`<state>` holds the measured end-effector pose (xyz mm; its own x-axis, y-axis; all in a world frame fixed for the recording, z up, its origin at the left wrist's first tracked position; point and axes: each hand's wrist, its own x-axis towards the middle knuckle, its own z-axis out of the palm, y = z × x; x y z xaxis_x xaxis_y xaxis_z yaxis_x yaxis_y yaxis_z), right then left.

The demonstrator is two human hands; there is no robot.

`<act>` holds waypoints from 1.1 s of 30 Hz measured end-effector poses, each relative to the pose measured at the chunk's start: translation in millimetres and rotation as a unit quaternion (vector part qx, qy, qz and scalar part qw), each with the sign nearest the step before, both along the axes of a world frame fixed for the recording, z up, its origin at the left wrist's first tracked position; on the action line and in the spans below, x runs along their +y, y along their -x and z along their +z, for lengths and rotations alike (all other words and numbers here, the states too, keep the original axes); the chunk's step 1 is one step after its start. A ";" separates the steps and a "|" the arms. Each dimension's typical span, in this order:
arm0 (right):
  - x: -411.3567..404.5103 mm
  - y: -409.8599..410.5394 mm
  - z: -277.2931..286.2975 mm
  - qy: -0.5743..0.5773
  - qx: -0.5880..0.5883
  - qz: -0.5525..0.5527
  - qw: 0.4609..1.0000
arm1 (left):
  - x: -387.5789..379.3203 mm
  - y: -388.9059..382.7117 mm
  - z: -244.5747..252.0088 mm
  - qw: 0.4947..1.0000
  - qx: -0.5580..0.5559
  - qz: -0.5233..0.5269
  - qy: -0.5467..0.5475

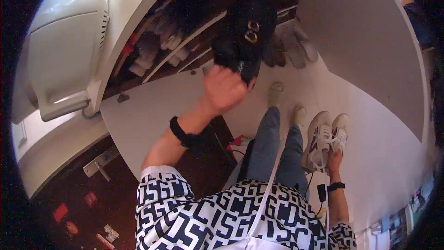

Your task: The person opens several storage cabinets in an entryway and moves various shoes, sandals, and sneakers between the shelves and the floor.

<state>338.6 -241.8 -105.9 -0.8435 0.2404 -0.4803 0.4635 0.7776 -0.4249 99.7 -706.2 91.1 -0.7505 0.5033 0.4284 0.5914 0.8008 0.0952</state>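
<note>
My left hand (224, 90), with a black band on the wrist, is closed around the lower end of a dark item (239, 52). That item is black with gold-coloured chain links (253, 32); its exact kind is hard to tell in the shadow. Low on the right, my right hand (335, 161) grips a pair of pale lace-up sneakers (322, 135) near their heel ends. The sneakers hang beside my leg with their toes pointing away from me. In front of me is a shoe rack (187, 47) with slanted shelves, partly hidden by the black item.
Several shoes (144, 55) sit on the dark shelves. Grey footwear (298, 47) stands at the rack's right end, by a grey panel (360, 48). A white appliance (66, 59) is at upper left. Below it is a dark brown door (128, 194) with a handle (101, 170).
</note>
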 end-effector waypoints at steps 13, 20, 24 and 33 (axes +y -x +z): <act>-27.9 40.3 42.4 0.087 -0.148 -0.038 0.984 | -80.8 134.6 -15.8 0.946 -0.022 0.307 0.103; 15.4 7.1 0.6 -0.063 -0.055 0.131 0.988 | -76.5 123.4 -32.0 0.943 0.058 0.321 -0.060; -24.6 42.6 41.9 0.108 -0.079 -0.004 0.991 | -93.8 80.4 -91.5 0.916 0.071 0.379 -0.113; 8.9 37.7 18.2 0.057 -0.121 0.107 0.985 | -88.5 -146.0 -128.6 0.827 -0.354 0.427 -0.090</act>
<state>300.9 -232.9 -87.7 -0.7270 0.0026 -0.6867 0.3926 0.8220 -0.4125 245.7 -794.7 -37.5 -0.8944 -0.3640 -0.2600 -0.4375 0.8329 0.3390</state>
